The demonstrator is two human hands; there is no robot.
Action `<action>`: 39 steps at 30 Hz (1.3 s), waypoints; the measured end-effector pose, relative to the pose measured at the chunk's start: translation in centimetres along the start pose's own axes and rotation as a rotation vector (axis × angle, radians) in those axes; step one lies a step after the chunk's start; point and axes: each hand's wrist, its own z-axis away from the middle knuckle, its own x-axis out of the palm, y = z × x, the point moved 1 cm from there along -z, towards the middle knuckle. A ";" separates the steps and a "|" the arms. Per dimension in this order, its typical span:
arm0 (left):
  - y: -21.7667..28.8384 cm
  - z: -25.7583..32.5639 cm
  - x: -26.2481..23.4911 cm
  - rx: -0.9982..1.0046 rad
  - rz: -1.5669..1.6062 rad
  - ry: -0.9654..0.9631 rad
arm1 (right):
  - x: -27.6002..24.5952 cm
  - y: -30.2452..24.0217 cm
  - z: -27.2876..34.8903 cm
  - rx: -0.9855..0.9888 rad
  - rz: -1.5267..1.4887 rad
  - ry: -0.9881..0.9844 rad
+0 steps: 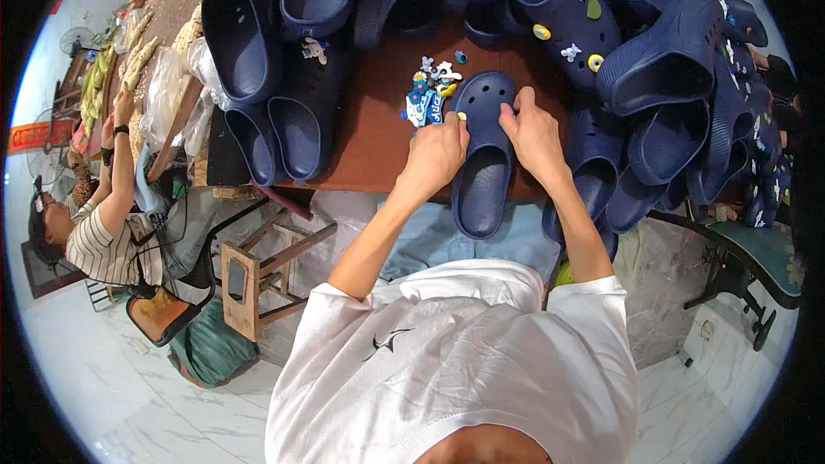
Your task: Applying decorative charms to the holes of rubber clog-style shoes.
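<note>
In the head view, we have one navy clog laid sole-down, toe pointing away from us, its heel reaching past the near edge of the brown bench. Our left hand is drawn into a narrow pinch at the upper's left edge, seemingly on a small yellow charm; the fingers hide whether its stem sits in a hole. Our right hand grips the opposite edge, thumb and bent fingers close together against the upper.

We judge the step to be fitting charms into the clog's holes, and the front ones we can see are bare. To do it well, we should keep the right hand as the brace — with the heel overhanging, a hard push could tip or skid the clog. We would line the stem up square with its hole, press straight down, and support the thin upper from inside if it gives. A light tug afterwards would show whether the charm is seated.

The loose charms lie heaped just left of the toe, handy for the left hand, so our knuckles should stay clear of them. A decorated clog to the upper right offers us a spacing guide.
</note>
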 end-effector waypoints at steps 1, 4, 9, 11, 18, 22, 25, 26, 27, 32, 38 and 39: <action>-0.1 -0.1 0.2 0.002 -0.003 0.004 | 0.0 -0.1 -0.2 -0.003 -0.002 0.004; -0.3 0.1 0.8 0.025 0.041 0.060 | 0.2 -0.1 -0.1 -0.058 0.040 0.034; -0.7 0.2 1.3 0.014 0.076 0.109 | 0.4 2.0 -0.5 0.171 -0.195 -0.051; -0.8 0.4 1.5 0.000 0.089 0.121 | 0.5 2.2 0.0 0.197 -0.215 -0.048; 0.7 0.6 0.7 -0.024 0.177 0.124 | -0.9 -1.6 -3.6 -0.063 -0.154 0.197; 0.8 1.0 -0.2 -0.074 0.274 0.045 | 1.4 -1.8 -6.6 -0.141 -0.098 0.057; 0.2 1.7 -0.1 -0.147 0.458 -0.053 | 2.3 -2.4 -7.7 -0.104 -0.017 -0.058; 0.0 2.0 -0.1 -0.143 0.492 -0.042 | 2.4 -2.5 -7.8 -0.145 -0.035 -0.044; -0.1 2.2 -0.1 -0.138 0.528 -0.031 | 2.6 -2.5 -7.9 -0.185 -0.052 -0.028; -0.2 2.5 0.5 -0.186 0.599 0.019 | 0.9 -1.9 -6.5 -0.148 -0.308 0.067; -1.0 3.5 2.0 -0.223 0.796 0.080 | -1.8 -1.4 -0.8 -0.068 -0.279 0.132; -0.9 3.6 2.0 -0.227 0.830 0.092 | -1.9 -1.5 0.7 -0.086 -0.247 0.143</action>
